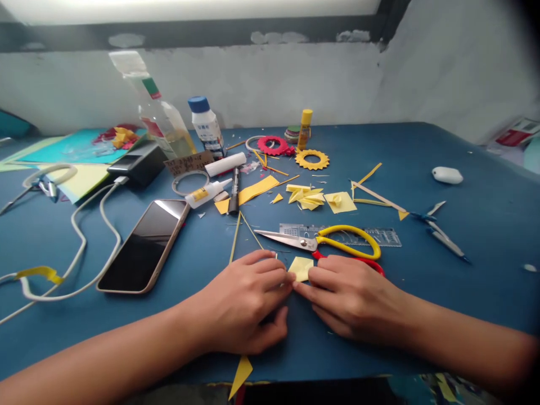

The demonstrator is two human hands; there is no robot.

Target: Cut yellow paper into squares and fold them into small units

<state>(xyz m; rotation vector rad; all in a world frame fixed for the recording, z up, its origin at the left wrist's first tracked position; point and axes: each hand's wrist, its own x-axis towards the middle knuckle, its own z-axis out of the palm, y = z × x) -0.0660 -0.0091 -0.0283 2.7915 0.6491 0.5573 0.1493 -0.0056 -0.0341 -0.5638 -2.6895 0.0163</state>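
A small piece of pale yellow paper (pixel 301 269) lies on the blue table between my two hands, with a fold showing on it. My left hand (pixel 247 298) is curled, its fingertips on the paper's lower left corner. My right hand (pixel 356 295) is closed too, its bent fingers on the right side and an extended finger along the bottom edge. Part of the paper is hidden under the fingers. Just beyond lie scissors (pixel 348 239) with yellow and red handles, close to my right hand and on top of a clear ruler (pixel 390 236).
Farther back are folded yellow papers (pixel 306 197), a yellow paper square (pixel 340 202), a black marker (pixel 234 191) and a glue bottle (pixel 206 193). A phone (pixel 143 246) and white cable (pixel 80 230) lie left; a compass (pixel 442 233) lies right. A tall bottle (pixel 166 126) stands behind.
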